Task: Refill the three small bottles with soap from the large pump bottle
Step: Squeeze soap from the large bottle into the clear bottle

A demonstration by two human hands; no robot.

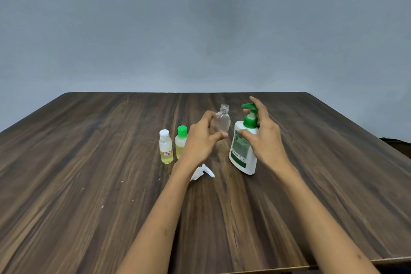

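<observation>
Leftmost: flip-cap bottle [166, 147] stands on the surface [89, 162].
Just right of it: screw-cap bottle [181, 141].
Centre, farther back: uncapped bottle [222, 120].
Right: pump bottle [244, 140], beside the uncapped bottle.
Front, between the rows: loose cap [202, 172] lies on the surface.

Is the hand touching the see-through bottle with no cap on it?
Touching. The head view shows the left hand pinching the open clear bottle: fingertips on its left side, thumb against its base.
</observation>
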